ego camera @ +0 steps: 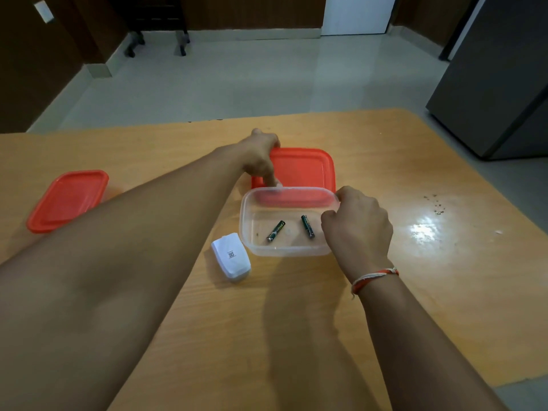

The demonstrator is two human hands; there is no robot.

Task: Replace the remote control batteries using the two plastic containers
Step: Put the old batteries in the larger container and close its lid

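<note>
A clear plastic container (252,232) stands open on the wooden table with two dark batteries lying in it, one to the left (275,231) and one to the right (307,226). My right hand (357,226) grips the container's right rim. Just behind it lies a red lid (302,169), and my left hand (261,157) rests on its left edge, fingers curled over it. A white remote control (231,261) lies face down at the container's front left corner. A second container with a red lid (68,200) sits closed at the far left, partly hidden by my left forearm.
The wooden table (296,336) ends about an arm's length beyond the containers and slants off on the right. A bright glare patch and small dark specks (434,203) mark its right side. A grey cabinet (498,75) stands on the floor at far right.
</note>
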